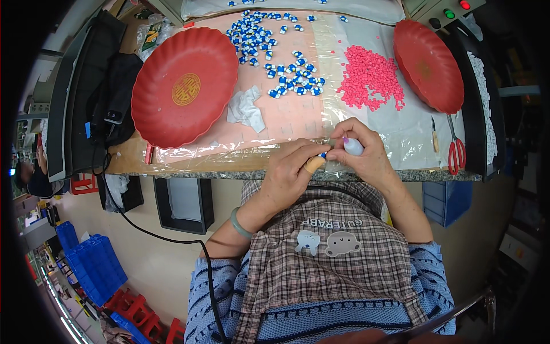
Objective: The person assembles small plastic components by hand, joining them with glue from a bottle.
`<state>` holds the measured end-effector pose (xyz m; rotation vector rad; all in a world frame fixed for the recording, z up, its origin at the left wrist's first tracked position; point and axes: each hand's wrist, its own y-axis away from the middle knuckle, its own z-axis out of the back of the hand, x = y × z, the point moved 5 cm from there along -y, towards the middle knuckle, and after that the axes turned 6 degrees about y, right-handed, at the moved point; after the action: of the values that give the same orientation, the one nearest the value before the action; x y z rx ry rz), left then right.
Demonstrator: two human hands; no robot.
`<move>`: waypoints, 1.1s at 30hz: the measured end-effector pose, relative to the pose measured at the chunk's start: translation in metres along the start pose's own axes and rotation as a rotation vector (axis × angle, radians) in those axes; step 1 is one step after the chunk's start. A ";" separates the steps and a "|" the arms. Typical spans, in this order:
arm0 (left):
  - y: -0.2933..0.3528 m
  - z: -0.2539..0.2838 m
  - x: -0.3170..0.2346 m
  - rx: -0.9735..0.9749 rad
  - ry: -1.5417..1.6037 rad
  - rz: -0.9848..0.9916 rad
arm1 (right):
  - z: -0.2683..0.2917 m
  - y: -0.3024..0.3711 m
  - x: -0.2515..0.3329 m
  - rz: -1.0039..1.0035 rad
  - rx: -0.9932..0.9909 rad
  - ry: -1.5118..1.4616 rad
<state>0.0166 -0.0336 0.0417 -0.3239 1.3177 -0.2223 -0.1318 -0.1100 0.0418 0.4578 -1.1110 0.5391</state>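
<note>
A small blue-and-white piece (322,155) is pinched at the fingertips of the left hand (288,172), on which one finger is covered by a tan sleeve (314,165). A pale bottle with a purple tip (353,147) is held in the curled fingers of the right hand (371,153), just beside the piece; whether the piece is also touched by the right fingertips cannot be told. Both hands are held close together over the near edge of the worktable (189,162).

The worktable is covered with a pink sheet (295,123) on the left and a white sheet (409,132) on the right, partly overlaid by clear, glossy plastic. More blue-and-white pieces (298,77) are scattered over the pink side, near a crumpled white tissue (246,109); small pink pieces (372,77) are heaped on the white side. These are flanked by a large red dish (166,109), marked with a gold emblem, and a second red dish (427,69). Red-handled scissors (456,155) are laid at the right.

Below, pale material is contained in a dark crate (207,206). Blue crates (97,266) and red stools (137,315) are placed on the floor.
</note>
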 end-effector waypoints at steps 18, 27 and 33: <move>-0.024 0.048 0.034 -0.126 0.310 0.402 | 0.010 0.015 -0.014 -0.143 -0.039 -0.231; -0.057 0.055 0.035 -0.116 -0.904 0.084 | 0.007 0.013 -0.011 -0.063 -0.030 -0.112; -0.057 0.056 0.030 -0.069 -0.848 0.073 | 0.008 0.014 -0.009 -0.075 -0.022 -0.100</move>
<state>0.0790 -0.0910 0.0468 -0.3710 0.4970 0.0317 -0.1490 -0.1056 0.0372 0.5102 -1.1898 0.4420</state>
